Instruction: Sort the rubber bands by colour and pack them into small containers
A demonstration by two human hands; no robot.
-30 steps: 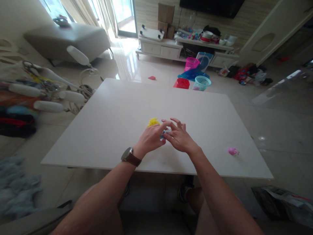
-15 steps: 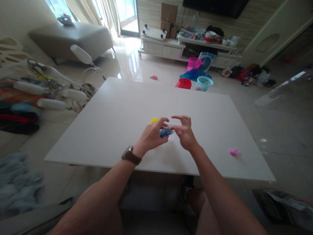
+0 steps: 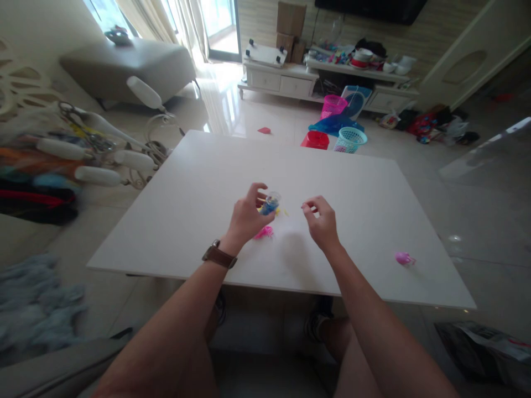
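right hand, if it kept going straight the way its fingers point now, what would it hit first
The right hand has pinched fingers pointing left toward the small clear container held in the left hand. It would likely meet that first, though depth is hard to judge; bare white table lies between.

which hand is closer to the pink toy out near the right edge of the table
Right. The right hand hovers left of the pink toy; the left hand is farther left, holding a small clear container.

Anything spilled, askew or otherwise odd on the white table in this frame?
Small bits lie loose on the white table: a pink piece under the left hand, yellow bits beside it, and another pink piece apart near the right edge. The left hand holds a small clear container tilted. Nothing looks damaged.
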